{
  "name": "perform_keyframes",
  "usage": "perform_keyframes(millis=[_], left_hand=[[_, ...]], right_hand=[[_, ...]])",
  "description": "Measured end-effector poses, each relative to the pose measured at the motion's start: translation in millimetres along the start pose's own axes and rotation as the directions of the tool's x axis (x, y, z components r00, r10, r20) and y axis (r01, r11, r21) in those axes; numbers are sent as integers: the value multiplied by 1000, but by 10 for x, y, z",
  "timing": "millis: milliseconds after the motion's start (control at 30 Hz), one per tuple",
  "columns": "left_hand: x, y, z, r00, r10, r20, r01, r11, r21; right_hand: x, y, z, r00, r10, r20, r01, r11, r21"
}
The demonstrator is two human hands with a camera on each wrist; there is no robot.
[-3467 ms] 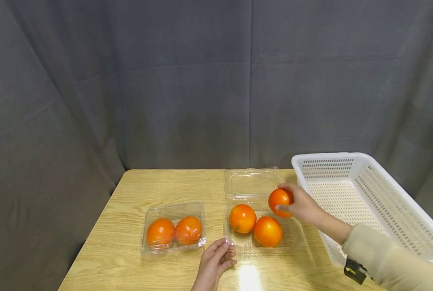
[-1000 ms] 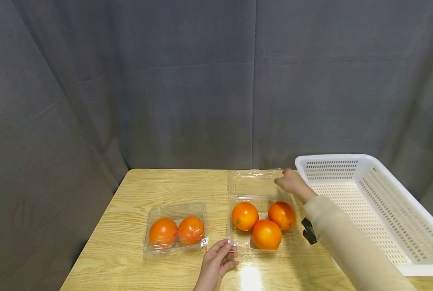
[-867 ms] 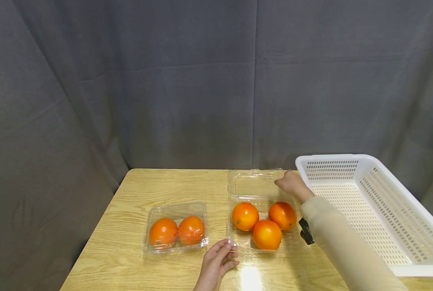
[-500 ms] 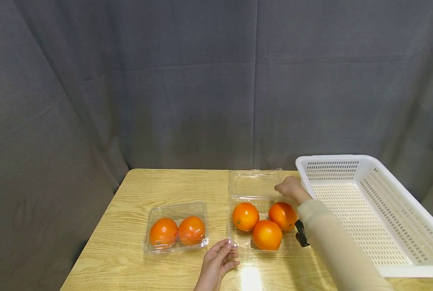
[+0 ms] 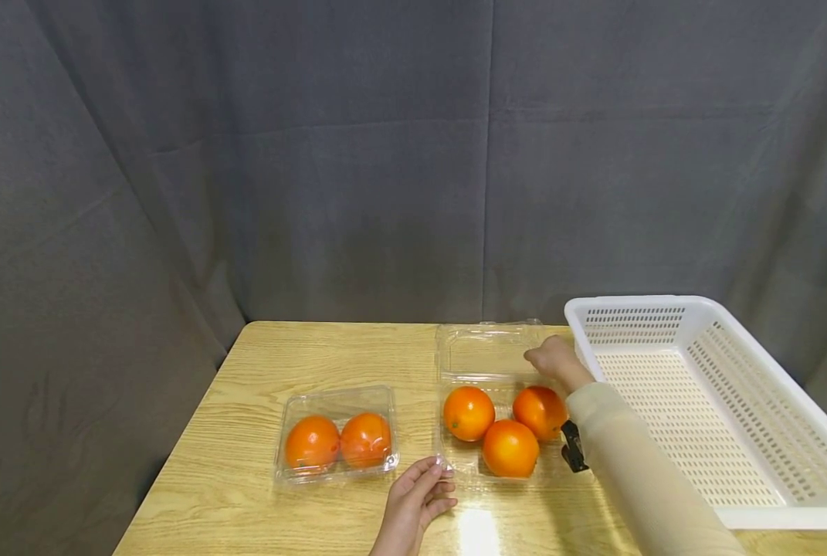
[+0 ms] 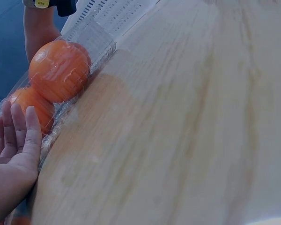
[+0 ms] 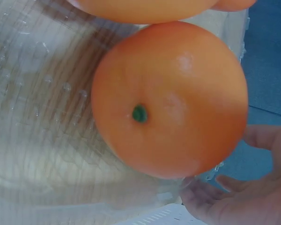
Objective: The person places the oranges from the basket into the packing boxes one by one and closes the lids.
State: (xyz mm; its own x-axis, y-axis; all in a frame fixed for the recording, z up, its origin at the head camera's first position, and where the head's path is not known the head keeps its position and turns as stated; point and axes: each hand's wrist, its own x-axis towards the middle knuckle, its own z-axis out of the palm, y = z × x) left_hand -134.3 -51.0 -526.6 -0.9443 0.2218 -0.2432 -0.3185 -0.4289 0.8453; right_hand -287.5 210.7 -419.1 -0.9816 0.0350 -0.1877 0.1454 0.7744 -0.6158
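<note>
An opened clear plastic clamshell container [image 5: 555, 467] lies in the head view with three oranges [image 5: 469, 414] in its base. Its lid [image 5: 486, 354] is folded back flat, away from me. With thumb and forefinger my left hand [image 5: 413, 498] pinches the container's near left corner. My right hand [image 5: 559, 361] is at the lid's right edge, behind the rightmost orange [image 5: 540, 413]. In the right wrist view that orange [image 7: 171, 101] hides the tips of the right hand [image 7: 243, 187], so whether it grips the lid is unclear.
To the left sits a closed clear container [image 5: 334, 409] with two oranges inside. A white perforated basket [image 5: 677, 417] stands at the right, close beside my right arm. The wooden table [image 5: 246, 494] ends at a grey curtain [image 5: 357, 193].
The third orange, held by my right hand 3.5 s ago, now sits in the container. That hand went to the lid's far right corner, then slid slightly nearer. My left hand stays put.
</note>
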Motion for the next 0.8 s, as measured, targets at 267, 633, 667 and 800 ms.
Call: perform_keyframes(millis=[267,633,667,800], left_hand=[[-6,2,8,1000,3,3,-3,1000,-7],[-7,-4,7,1000,3,-5,-3,1000,-11],[-7,-6,7,1000,2,-5,-2,1000,-12],[0,-8,5,1000,-1,-4,0,1000,-15]], right_hand=[[19,27,-71,1000,-19,2,19,999,50],[-76,-37,-203,996,28,84,-48,969,241],[-88,-39,-219,996,28,90,-50,964,261],[-149,-53,-270,995,16,101,-48,943,329]])
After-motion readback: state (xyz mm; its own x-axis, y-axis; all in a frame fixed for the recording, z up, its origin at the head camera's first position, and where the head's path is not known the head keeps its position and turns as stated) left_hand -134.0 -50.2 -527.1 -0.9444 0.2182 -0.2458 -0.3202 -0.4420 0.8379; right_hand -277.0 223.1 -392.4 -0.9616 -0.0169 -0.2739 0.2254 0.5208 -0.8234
